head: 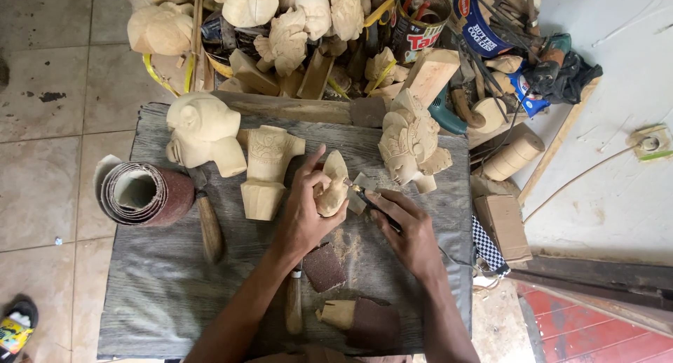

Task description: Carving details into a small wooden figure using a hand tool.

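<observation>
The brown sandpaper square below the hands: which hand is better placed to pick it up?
Probably the left. The brown sandpaper square lies just beside the left hand wrist, though that hand grips the small pale wooden carving. The right hand holds a thin dark-handled carving tool.

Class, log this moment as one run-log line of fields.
left hand: holds small wooden carving | right hand: holds dark-handled carving tool, tip at carving | surface: grey board | nearby: sandpaper roll

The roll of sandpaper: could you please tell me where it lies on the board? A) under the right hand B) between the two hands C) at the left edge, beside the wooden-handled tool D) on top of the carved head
C: the roll of sandpaper lies at the left edge of the board, next to the wooden-handled tool, away from both hands.
</observation>
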